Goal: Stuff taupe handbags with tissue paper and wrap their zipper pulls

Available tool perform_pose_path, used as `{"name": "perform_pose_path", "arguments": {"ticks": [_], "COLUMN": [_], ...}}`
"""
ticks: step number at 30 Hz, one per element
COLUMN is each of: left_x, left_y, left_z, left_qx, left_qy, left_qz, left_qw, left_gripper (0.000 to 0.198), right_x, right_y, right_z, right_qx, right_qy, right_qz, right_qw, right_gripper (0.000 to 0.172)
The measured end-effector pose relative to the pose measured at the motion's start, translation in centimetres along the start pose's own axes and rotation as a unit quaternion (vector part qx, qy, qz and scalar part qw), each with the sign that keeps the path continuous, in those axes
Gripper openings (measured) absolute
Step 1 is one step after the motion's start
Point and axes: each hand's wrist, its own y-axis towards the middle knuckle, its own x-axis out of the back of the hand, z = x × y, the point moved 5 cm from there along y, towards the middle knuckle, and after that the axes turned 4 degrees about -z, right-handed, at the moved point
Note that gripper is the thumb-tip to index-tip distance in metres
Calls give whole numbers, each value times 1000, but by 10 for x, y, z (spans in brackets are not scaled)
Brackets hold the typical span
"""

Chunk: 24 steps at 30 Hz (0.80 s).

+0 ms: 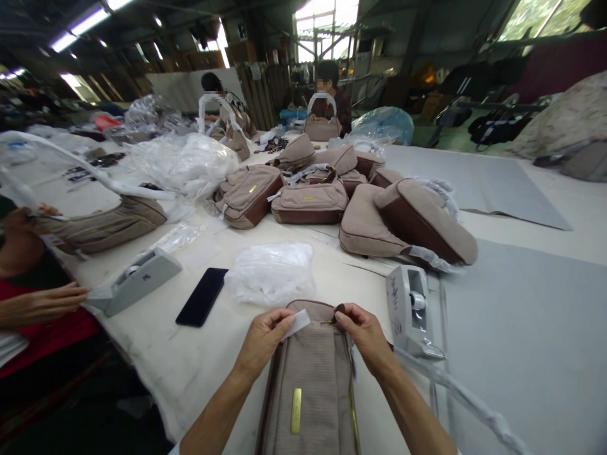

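One bag (313, 363) is cut off below, left hand (265, 338) pinching a white slip (300, 321), right hand (364, 333) a dark tab (338, 309).

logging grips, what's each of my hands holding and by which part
Left hand: white slip, by its left end. Right hand: dark brown tab at the bag's zipper, grip point hidden.

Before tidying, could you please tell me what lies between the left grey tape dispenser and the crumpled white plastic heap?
In the head view, a black rectangular phone lies between the left grey dispenser and the plastic heap.
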Motion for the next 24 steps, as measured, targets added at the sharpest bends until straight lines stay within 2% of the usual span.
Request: {"name": "perform_pose_path", "arguments": {"ticks": [3,6,8,11,15,18,21,24], "left_x": [-1,-3,-3,-4,-4,-3,-3,-4], "left_y": [0,-1,-2,-2,-1,-2,-3,-3], "left_z": [-3,-5,-6,-7,-5,-3,-4,-6], "left_qx": [-4,-9,-10,-8,-12,-16,-20,-19], "left_qy": [0,7,4,1,0,-5,-13,-9], "left_qz": [10,12,12,10,5,4,3,4], "left_qw": [1000,1000,1000,1000,1000,1000,1000,1000], "left_gripper": [29,29,28,29,29,27,26,27], "right_x": [3,1,0,-3,4,10,11,9], "right_y": [-16,-31,-35,-35,-28,-18,-6,2], "right_z": [7,13,15,18,15,14,21,33], "right_qx": [128,194,183,130,49,71,112,90], "right_qy": [-83,-175,-217,-260,-256,-285,-356,-376], "right_qz": [-81,-75,-52,-23,-49,-31,30,71], "right_qw": [985,962,958,957,964,955,927,920], "right_gripper": [18,17,17,17,16,25,19,16]}}
